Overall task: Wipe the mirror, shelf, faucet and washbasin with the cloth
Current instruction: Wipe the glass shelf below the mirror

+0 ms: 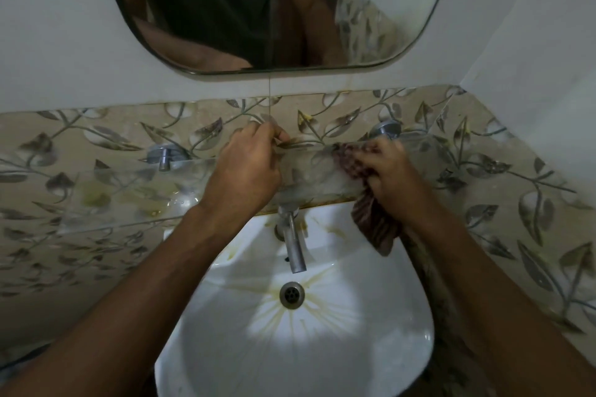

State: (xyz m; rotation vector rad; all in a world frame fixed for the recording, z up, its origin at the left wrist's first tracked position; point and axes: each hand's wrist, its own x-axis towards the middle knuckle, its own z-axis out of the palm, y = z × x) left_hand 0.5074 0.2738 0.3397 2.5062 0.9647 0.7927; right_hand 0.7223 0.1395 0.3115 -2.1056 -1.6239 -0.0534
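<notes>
The glass shelf (135, 190) is clear and hard to trace against the leaf tiles (516, 190), and the mirror (258, 10) is cut off at the top. The right hand (387, 167) presses a bunched, dark checked cloth (371, 222) on the shelf, one end hanging over the stained washbasin (290, 348) beside the faucet (295, 245). The left hand (248, 167) pinches the shelf's back edge, fingers narrow.

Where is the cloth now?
The cloth is under the right hand on the glass shelf, right of the faucet, hanging over the washbasin.
</notes>
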